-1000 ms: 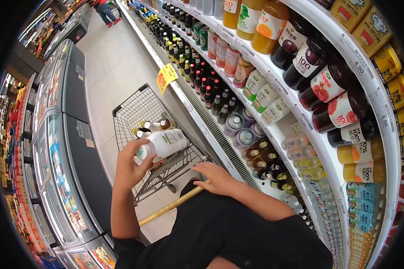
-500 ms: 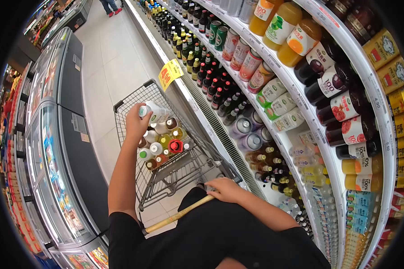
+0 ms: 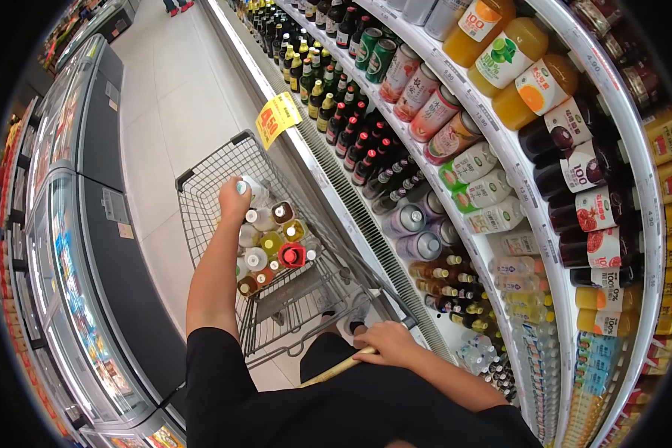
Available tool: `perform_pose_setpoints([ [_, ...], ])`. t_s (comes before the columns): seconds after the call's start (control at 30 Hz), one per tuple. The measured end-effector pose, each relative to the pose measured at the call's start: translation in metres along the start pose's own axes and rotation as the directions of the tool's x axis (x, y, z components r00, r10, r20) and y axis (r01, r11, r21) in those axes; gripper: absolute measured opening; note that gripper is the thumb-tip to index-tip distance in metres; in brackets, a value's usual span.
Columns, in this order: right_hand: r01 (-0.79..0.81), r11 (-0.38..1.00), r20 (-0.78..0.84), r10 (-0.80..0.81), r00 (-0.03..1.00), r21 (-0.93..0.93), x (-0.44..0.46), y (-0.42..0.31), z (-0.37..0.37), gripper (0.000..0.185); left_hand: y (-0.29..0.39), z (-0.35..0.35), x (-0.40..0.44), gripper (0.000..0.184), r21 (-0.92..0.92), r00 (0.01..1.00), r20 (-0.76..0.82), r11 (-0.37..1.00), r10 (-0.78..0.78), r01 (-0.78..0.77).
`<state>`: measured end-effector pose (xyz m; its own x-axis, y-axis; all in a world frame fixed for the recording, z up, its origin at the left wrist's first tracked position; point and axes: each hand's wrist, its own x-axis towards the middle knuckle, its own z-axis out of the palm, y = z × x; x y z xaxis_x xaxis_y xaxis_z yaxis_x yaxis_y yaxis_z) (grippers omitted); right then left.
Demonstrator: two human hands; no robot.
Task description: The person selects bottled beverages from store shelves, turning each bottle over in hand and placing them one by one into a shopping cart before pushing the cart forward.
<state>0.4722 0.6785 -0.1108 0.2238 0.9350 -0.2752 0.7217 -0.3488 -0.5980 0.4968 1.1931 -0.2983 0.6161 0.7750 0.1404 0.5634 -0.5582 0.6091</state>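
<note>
My left hand reaches into the far end of the wire shopping cart and is closed around a clear-white bottle with a pale cap; its lower part is hidden. Close by stand several bottles with white caps, a yellow-green bottle, a red-topped bottle and small brown-capped bottles. My right hand is wrapped around the yellowish cart handle, near its right end.
Drinks shelves with juice bottles, cans and beer curve along the right. A yellow price sign sticks out beside the cart. Freezers line the left. Up the aisle floor, a person's legs show.
My left hand has lowered the bottle into the cart, and the bottle now stands among the others. My right hand stays on the handle. The view has shifted slightly.
</note>
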Motion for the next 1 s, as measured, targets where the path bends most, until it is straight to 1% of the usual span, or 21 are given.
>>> perform_pose_setpoints([
  [0.13,0.006,1.000,-0.028,-0.007,1.000,-0.012,0.003,0.001,0.001,0.040,-0.017,0.031,0.006,0.042,0.071,0.999,0.033,0.997,-0.033,0.030],
  [0.17,0.000,1.000,-0.022,-0.001,1.000,-0.010,0.003,0.001,0.000,0.040,-0.023,0.038,0.009,0.046,0.076,0.999,0.046,0.997,-0.024,0.021],
  [0.2,0.004,1.000,-0.027,-0.004,1.000,-0.011,0.004,0.001,-0.001,0.041,-0.028,0.043,0.012,0.046,0.074,0.998,0.053,0.997,-0.025,0.021],
  [0.27,-0.004,1.000,-0.028,0.004,1.000,-0.009,0.003,0.001,-0.002,0.042,-0.033,0.055,0.015,0.047,0.101,0.992,0.089,0.992,-0.085,0.076],
  [0.3,-0.007,1.000,-0.016,0.007,1.000,-0.005,0.004,0.001,-0.002,0.047,-0.035,0.059,0.017,0.048,0.127,0.985,0.127,0.986,-0.120,0.104],
  [0.33,-0.007,1.000,-0.004,0.007,1.000,0.001,0.005,0.001,-0.002,0.052,-0.037,0.061,0.017,0.048,0.131,0.983,0.133,0.986,-0.123,0.105],
  [0.43,0.000,1.000,-0.007,0.000,1.000,-0.001,0.005,0.002,-0.002,0.051,-0.053,0.080,0.017,0.047,0.153,0.975,0.164,0.980,-0.153,0.128],
  [0.53,-0.007,1.000,0.007,0.007,1.000,-0.003,0.005,0.006,0.002,0.048,-0.062,0.094,0.016,0.047,0.180,0.973,0.189,0.979,-0.134,0.100],
  [0.6,-0.015,1.000,0.012,0.015,1.000,-0.003,0.005,0.005,0.001,0.048,-0.060,0.097,0.014,0.047,0.261,0.961,0.217,0.959,-0.170,0.111],
  [0.83,-0.017,1.000,-0.023,0.017,1.000,0.009,0.007,0.003,0.002,0.048,-0.078,0.116,0.020,0.045,0.264,0.931,0.277,0.950,-0.238,0.165],
  [0.9,-0.016,1.000,-0.018,0.016,1.000,-0.002,0.007,0.003,0.003,0.048,-0.078,0.116,0.016,0.046,0.318,0.912,0.305,0.932,-0.274,0.173],
  [1.0,-0.027,1.000,-0.006,0.027,1.000,-0.004,0.006,0.000,0.003,0.049,-0.081,0.123,0.011,0.046,0.307,0.912,0.306,0.935,-0.274,0.178],
])
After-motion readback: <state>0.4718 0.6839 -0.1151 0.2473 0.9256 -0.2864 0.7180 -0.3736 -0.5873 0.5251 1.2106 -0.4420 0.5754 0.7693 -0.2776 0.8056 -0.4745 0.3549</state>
